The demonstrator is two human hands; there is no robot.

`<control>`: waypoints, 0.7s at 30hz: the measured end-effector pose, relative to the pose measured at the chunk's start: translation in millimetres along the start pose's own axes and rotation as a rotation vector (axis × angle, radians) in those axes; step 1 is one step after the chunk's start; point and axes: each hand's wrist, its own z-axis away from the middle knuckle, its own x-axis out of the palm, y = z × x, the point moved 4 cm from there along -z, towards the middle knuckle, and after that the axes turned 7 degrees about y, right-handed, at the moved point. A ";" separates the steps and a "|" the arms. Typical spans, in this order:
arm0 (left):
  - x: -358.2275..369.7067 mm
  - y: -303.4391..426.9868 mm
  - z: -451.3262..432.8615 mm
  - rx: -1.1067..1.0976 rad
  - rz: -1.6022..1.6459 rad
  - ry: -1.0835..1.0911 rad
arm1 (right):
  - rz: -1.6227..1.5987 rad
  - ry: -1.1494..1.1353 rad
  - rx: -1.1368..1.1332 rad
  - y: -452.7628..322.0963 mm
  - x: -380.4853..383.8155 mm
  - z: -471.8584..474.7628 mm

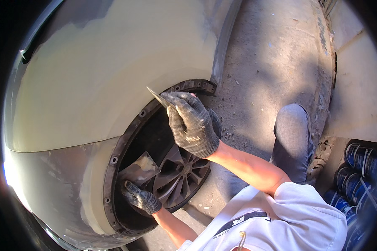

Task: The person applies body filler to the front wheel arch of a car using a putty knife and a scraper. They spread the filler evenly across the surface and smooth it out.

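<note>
My right hand [191, 124], in a dark knitted work glove, grips a thin, flat filler spreader [158, 97]. Its tip points up and left, in front of the fender's wheel-arch edge; whether it touches the panel I cannot tell. Lower down, my left hand [141, 198], gloved alike, holds a flat metal-looking plate [139, 169] with a beige smear of body filler [145, 163] on it. This plate stands before the wheel-arch opening. The car fender [91, 81] is coated broadly in pale beige-green filler or primer, with grey patches at its edges.
A multi-spoke alloy wheel [187, 169] sits inside the arch, bordered by a dark wheel-arch flange [108, 188] with clip holes. Below a seam lies the grey bumper [62, 185]. My bent knee [291, 125] rests over dusty concrete [254, 62]. Blue cans [358, 185] are stacked at right.
</note>
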 end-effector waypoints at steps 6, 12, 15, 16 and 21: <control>6.7 14.1 13.2 -0.083 0.262 -0.149 | -0.123 -0.046 0.421 32.2 -44.7 6.4; 44.1 53.2 59.2 -0.177 0.426 -0.520 | -0.451 -0.482 0.669 -0.3 -85.4 10.7; 59.8 61.0 56.7 -0.340 0.717 -0.446 | -0.420 -0.598 0.436 -11.3 -88.2 5.4; 62.0 61.1 55.3 -0.440 0.796 -0.436 | -0.412 -0.613 0.310 -9.9 -84.2 1.9; 58.6 59.9 39.2 -0.432 0.770 -0.258 | 0.226 -0.654 -0.018 49.0 -67.9 -27.6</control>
